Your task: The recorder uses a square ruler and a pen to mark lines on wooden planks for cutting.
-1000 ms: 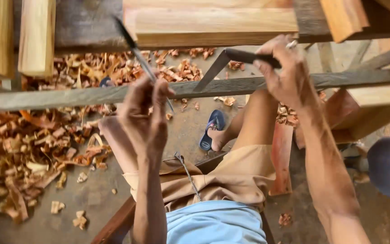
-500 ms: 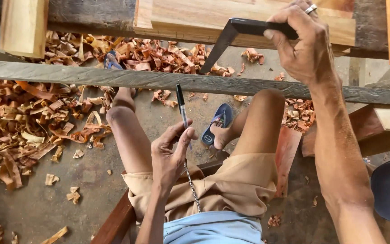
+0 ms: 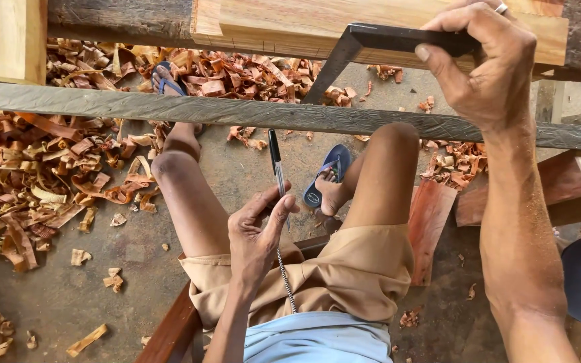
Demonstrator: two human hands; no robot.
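Right grip: our right hand (image 3: 489, 67), upper right of the frame, is closed around the dark stock of a try square (image 3: 398, 39). The stock lies along the pale planed face of a timber beam (image 3: 277, 27) at the top of the frame; the thin blade slants down and left from the corner toward a grey weathered rail (image 3: 169, 111) that crosses the frame below it. A ring shows on one finger.

Left grip: our left hand (image 3: 257, 232), centre of the frame, pinches a black-capped pen (image 3: 277, 165) between thumb and fingers. The pen stands nearly upright, cap toward the rail, clear of all wood.

Change since a second ago: the left hand was up at the rail with the pen tip on or near its face; it has since dropped to lap level and now holds roughly the place it had half a second ago. The square was lower, with its stock just above the rail; it has moved up onto the pale beam and the right hand has shifted slightly right along it.

Reading: we judge the marking at the rail is over and the square is being reset on the beam, the pen held ready but idle.

Around: reddish wood shavings (image 3: 42, 168) cover the floor at left and under the beam; a blue sandal (image 3: 327, 175) sits on one foot, just right of the pen.
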